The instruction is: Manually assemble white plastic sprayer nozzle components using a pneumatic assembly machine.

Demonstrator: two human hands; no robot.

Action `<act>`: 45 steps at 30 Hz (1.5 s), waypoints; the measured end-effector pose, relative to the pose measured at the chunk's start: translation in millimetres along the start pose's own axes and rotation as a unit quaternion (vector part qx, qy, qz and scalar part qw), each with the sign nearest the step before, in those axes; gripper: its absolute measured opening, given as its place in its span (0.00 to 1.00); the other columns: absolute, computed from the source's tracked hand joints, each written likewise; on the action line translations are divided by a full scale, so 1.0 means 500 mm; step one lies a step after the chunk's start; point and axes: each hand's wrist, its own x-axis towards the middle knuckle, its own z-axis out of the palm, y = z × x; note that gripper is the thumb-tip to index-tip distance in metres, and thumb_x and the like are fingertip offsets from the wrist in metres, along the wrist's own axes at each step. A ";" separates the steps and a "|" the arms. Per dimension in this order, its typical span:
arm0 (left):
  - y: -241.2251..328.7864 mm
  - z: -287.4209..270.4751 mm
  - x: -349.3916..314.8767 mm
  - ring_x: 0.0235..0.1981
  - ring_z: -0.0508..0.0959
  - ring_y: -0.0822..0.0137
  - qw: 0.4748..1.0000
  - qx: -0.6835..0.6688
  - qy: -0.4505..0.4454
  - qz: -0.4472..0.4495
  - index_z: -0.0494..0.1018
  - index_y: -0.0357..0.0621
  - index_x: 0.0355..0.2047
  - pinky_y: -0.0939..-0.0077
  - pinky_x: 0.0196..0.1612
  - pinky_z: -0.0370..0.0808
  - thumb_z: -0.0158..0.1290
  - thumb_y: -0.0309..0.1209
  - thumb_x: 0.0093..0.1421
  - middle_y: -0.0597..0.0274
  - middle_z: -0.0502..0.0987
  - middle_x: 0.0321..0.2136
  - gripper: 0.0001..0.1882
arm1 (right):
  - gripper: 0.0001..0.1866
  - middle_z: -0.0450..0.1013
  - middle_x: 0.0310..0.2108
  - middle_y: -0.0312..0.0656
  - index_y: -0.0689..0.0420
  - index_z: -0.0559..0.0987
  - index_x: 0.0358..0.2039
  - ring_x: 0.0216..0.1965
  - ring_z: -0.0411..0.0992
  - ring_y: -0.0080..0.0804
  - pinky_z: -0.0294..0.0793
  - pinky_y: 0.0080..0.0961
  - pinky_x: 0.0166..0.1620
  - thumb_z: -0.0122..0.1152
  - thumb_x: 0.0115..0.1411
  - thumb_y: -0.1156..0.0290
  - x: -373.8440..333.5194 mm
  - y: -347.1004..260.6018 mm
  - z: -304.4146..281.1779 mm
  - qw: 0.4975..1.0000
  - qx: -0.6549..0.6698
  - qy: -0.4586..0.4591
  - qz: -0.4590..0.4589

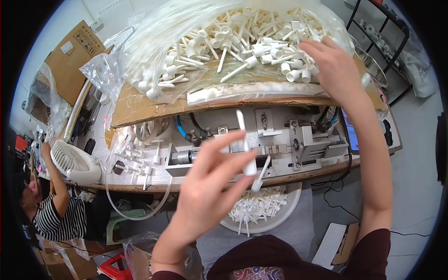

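Observation:
My left hand (200, 191) pinches a white applicator cap (249, 164) between thumb and fingers, its rod pointing up and away. Just right of those fingertips, a second white applicator cap (260, 178) is tilted in front of the bench edge; whether the hand touches it I cannot tell. Behind them lies a metal clamping fixture (303, 144). My right hand (333, 70) is at the right side of a heap of similar caps (261, 42), its fingers curled round white caps against the palm. The heap spills from a clear plastic bag (149, 37) onto cardboard (140, 105).
Beneath the bench edge stands a round white basin (294, 201) of finished-looking capped rods. Loose caps (135, 161) and a white fan (74, 161) occupy the left bench. A phone (351, 133) lies at right. At far left sits another person (58, 210) in a striped top.

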 end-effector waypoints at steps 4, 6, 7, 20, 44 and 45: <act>0.000 0.025 -0.050 0.38 0.83 0.65 0.997 -0.031 -0.066 -0.021 0.81 0.36 0.46 0.72 0.41 0.83 0.66 0.18 0.51 0.50 0.73 0.55 0.20 | 0.21 0.79 0.45 0.44 0.55 0.78 0.48 0.48 0.76 0.46 0.76 0.38 0.50 0.63 0.52 0.81 0.051 -0.008 0.028 0.981 0.095 -0.167 0.011; -0.009 0.045 -0.067 0.37 0.83 0.65 0.997 -0.026 -0.067 -0.021 0.80 0.36 0.47 0.71 0.40 0.83 0.66 0.18 0.51 0.50 0.73 0.55 0.21 | 0.19 0.79 0.43 0.44 0.56 0.78 0.46 0.48 0.76 0.46 0.77 0.39 0.49 0.63 0.52 0.79 0.060 -0.027 0.034 0.974 0.159 -0.160 0.019; -0.013 0.055 -0.075 0.37 0.82 0.65 0.997 -0.022 -0.069 -0.021 0.80 0.36 0.47 0.71 0.39 0.82 0.66 0.18 0.51 0.50 0.74 0.55 0.21 | 0.18 0.79 0.42 0.45 0.56 0.78 0.45 0.48 0.77 0.46 0.77 0.40 0.49 0.63 0.52 0.78 0.066 -0.038 0.037 0.969 0.192 -0.156 0.023; -0.036 0.120 -0.075 0.31 0.82 0.65 0.972 0.215 -0.072 0.063 0.80 0.36 0.43 0.74 0.33 0.78 0.66 0.25 0.50 0.52 0.80 0.52 0.18 | 0.13 0.78 0.34 0.47 0.61 0.80 0.42 0.38 0.78 0.46 0.76 0.40 0.43 0.61 0.54 0.78 0.077 -0.060 0.021 0.977 0.169 -0.117 -0.059; 0.021 0.050 -0.075 0.40 0.84 0.61 0.989 -0.142 -0.043 0.000 0.82 0.38 0.45 0.71 0.41 0.82 0.69 0.20 0.48 0.53 0.83 0.41 0.21 | 0.11 0.80 0.34 0.45 0.68 0.80 0.44 0.26 0.76 0.22 0.75 0.19 0.28 0.57 0.69 0.73 -0.216 -0.261 -0.111 0.344 0.846 -0.143 0.381; 0.024 0.046 -0.078 0.39 0.84 0.62 0.989 -0.143 -0.047 -0.007 0.82 0.39 0.45 0.71 0.41 0.82 0.70 0.21 0.48 0.54 0.83 0.41 0.21 | 0.11 0.80 0.33 0.43 0.67 0.81 0.44 0.27 0.76 0.22 0.74 0.19 0.28 0.57 0.69 0.73 -0.218 -0.257 -0.108 0.393 0.823 -0.117 0.392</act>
